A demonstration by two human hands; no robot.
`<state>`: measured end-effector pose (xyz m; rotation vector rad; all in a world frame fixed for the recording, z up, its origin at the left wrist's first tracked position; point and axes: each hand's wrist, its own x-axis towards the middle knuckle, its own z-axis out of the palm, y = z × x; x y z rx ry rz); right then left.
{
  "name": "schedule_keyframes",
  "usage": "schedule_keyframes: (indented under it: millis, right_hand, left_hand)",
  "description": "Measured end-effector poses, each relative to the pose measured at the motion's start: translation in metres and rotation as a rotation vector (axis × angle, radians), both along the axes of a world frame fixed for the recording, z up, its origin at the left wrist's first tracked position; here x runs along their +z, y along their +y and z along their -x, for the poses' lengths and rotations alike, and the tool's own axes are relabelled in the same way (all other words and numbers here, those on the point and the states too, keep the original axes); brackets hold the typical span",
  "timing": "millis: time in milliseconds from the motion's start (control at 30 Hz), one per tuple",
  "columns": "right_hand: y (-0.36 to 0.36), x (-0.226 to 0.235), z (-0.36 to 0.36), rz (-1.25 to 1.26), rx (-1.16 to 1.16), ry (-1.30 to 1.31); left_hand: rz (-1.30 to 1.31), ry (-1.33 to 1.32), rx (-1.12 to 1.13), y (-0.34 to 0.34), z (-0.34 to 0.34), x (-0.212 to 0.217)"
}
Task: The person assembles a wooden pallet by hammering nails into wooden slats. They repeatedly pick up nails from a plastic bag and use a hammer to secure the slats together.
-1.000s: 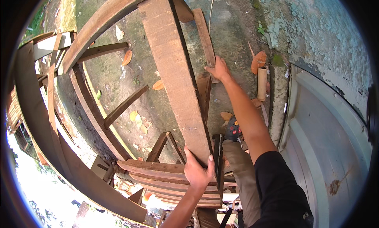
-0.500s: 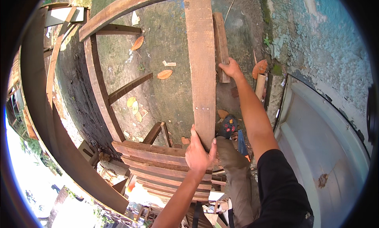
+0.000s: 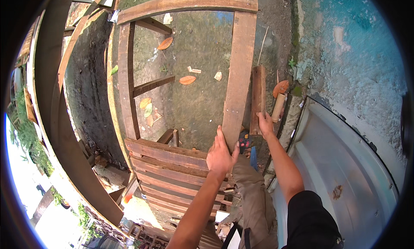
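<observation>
A brown wooden frame (image 3: 238, 72) with a slatted near end (image 3: 168, 152) stretches out before me. My left hand (image 3: 221, 155) holds the near end of its right-hand board, the thumb on one edge and the fingers over the top. To the right of that board, my right hand (image 3: 265, 125) grips a short wooden block (image 3: 258, 91) near its lower end. The block lies roughly lengthwise beside the frame, apart from the board. Part of the right hand's fingers are hidden behind the block.
A blue-bladed saw (image 3: 253, 157) lies by my foot, partly covered by my leg. On the right are a grey metal panel (image 3: 340, 163) and a peeling blue wall (image 3: 345, 55). A bamboo piece (image 3: 278, 107) and dry leaves lie on the concrete. A curved brown board (image 3: 54, 98) stands left.
My right hand has drawn the wooden block nearer to me and slightly right. The left hand stays on the frame's board. The view has shifted, showing more of the frame's far end.
</observation>
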<state>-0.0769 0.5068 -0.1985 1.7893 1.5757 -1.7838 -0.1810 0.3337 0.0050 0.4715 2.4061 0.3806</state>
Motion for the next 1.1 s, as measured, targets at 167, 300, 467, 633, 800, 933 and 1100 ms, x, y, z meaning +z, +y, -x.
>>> schedule_keyframes:
  millis: [167,300,467,633,800,933,1100]
  right_hand:
    - [-0.034,0.047,-0.026,0.081,-0.121,0.019]
    - [-0.049,0.084,-0.029,0.156,-0.259,-0.024]
    - [-0.05,0.146,-0.018,0.135,-0.317,0.067]
    - [-0.062,0.191,-0.026,0.057,-0.294,0.165]
    - [-0.108,0.247,-0.055,-0.133,-0.248,0.235]
    - [-0.169,0.296,-0.086,-0.139,-0.251,0.386]
    - [-0.283,0.359,-0.119,-0.116,-0.122,0.505]
  left_hand:
    - [0.036,-0.009,-0.001,0.001,0.001,0.005]
    - [0.03,-0.017,0.0,0.002,0.003,0.01]
    - [-0.035,-0.101,0.072,0.004,0.007,0.017]
    - [-0.291,0.059,0.049,-0.019,0.003,0.016]
    - [-0.636,0.149,0.1,-0.077,-0.021,0.053]
    - [-0.768,-0.372,0.318,-0.153,-0.054,0.092]
    - [-0.862,-0.738,0.455,-0.259,-0.087,0.126]
